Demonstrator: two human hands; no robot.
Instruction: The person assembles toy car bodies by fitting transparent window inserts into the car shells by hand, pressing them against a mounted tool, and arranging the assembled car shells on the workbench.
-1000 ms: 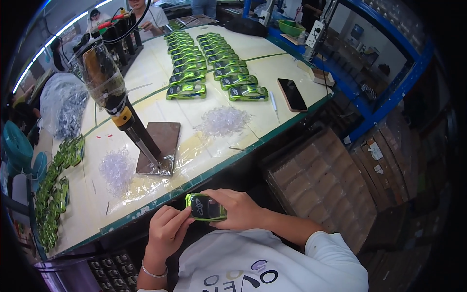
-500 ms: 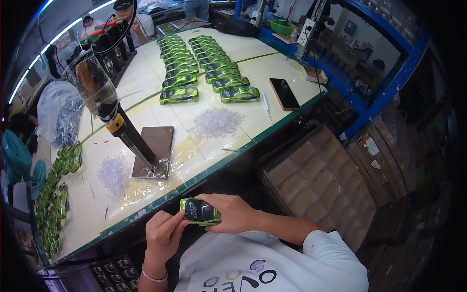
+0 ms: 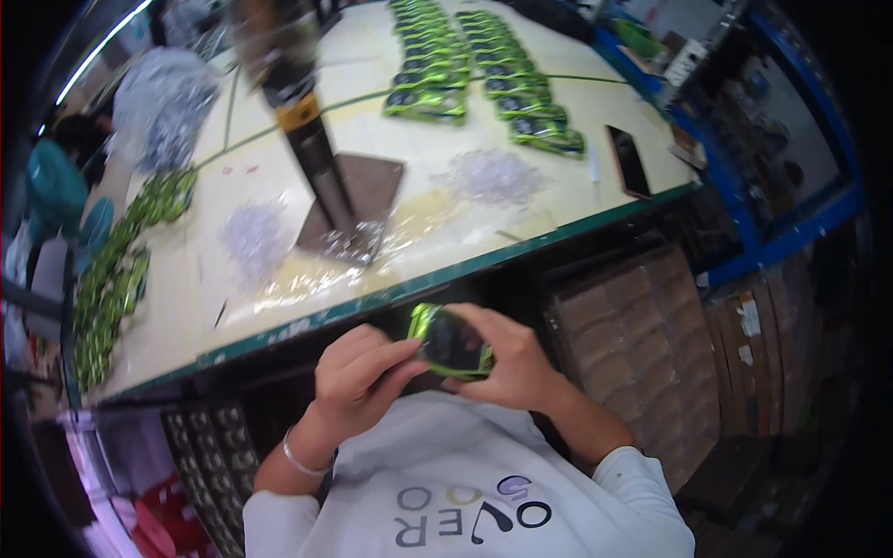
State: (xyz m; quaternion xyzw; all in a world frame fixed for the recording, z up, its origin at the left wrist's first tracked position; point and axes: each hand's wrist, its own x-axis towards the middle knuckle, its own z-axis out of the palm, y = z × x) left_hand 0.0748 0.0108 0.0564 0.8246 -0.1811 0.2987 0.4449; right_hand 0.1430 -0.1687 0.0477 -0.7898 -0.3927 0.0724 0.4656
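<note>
My right hand (image 3: pixel 516 361) grips a green toy car body (image 3: pixel 453 342) with a dark top, fingers on its far side and thumb on its near side. It is held above my lap, just off the table's front edge. At the car's left end, my left hand (image 3: pixel 361 377) has thumb and forefinger pinched together, their tips touching or almost touching the body. Whatever lies between those tips is too small to make out. Beyond the hands, piles of small clear plastic pieces lie on the table: a left pile (image 3: pixel 255 238) and a right pile (image 3: pixel 493 176).
A black upright tool (image 3: pixel 321 158) stands on a brown plate (image 3: pixel 379 177) between the piles. Two rows of green car bodies (image 3: pixel 428 79) run to the back; more bodies (image 3: pixel 116 270) lie left. A phone (image 3: pixel 628 161) rests at right. Stacked brown trays (image 3: pixel 642 344) stand beyond the table edge.
The view has tilted down and shifted, so the table sits higher and the picture is blurred. Both hands stay at the car body, which has turned somewhat in my right hand.
</note>
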